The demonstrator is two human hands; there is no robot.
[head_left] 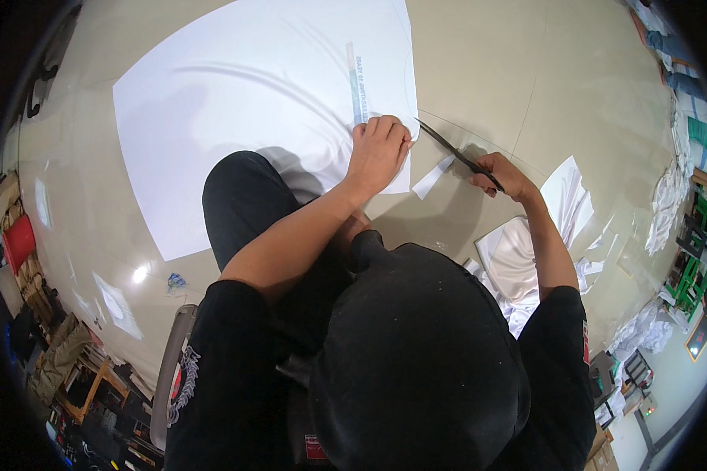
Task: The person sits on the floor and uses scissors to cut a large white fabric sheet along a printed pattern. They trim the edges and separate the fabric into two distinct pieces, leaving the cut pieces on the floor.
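Note:
A large white sheet [236, 118] lies spread on the floor, with faint creases and a pale blue printed strip [357, 78] near its right part. My left hand [377, 149] rests on the sheet at the strip's lower end, fingers curled together on it near the right edge. My right hand [499, 177] grips long dark scissors [448, 145] whose blade tips reach the sheet's right edge. A narrow white offcut [432, 177] lies on the floor just below the scissors.
A pile of white fabric [503, 251] lies beside my right forearm. My dark-clad knee [239, 188] sits on the sheet's lower part. A small blue scrap [176, 280] is on the tiled floor [479, 63]. Bags [17, 239], frames and cloth heaps [636, 337] line both sides.

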